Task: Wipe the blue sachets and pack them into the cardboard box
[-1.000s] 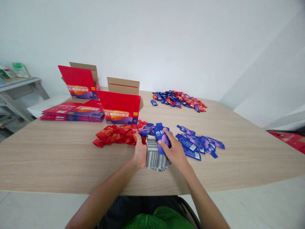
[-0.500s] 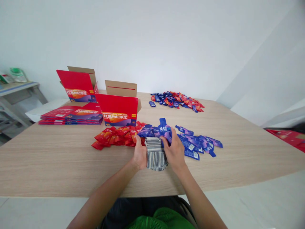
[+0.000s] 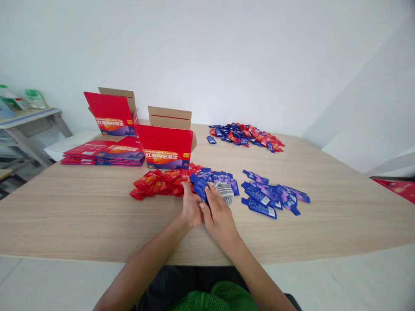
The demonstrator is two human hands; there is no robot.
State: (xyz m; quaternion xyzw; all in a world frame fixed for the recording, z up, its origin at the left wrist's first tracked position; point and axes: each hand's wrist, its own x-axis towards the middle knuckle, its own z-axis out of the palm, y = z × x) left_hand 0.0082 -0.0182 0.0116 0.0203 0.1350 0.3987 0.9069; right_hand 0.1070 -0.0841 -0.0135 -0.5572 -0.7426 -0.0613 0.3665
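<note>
A blue sachet (image 3: 200, 186) stands tilted between my two hands, above the near edge of the sachet rows. My left hand (image 3: 191, 208) grips it from the left, thumb up. My right hand (image 3: 219, 215) closes on its right side, fingers pressed together over it. Just beyond my right fingers is a grey striped cloth (image 3: 225, 191), partly covered by that hand; whether the hand touches it I cannot tell. Red sachets (image 3: 158, 183) lie in an overlapping row behind my left hand, and more blue sachets (image 3: 233, 181) lie behind the cloth.
A loose group of blue sachets (image 3: 272, 194) lies to the right. An open red carton (image 3: 167, 149) stands behind the red row, with another open carton (image 3: 112, 114) further left. Flattened cartons (image 3: 103, 152) are stacked beside them. A mixed sachet pile (image 3: 248, 134) lies near the wall.
The striped cloth, earlier held between both hands, now lies further forward and right, beyond my right hand. The blue sachet has moved left and down, between my hands, which have come closer together.
</note>
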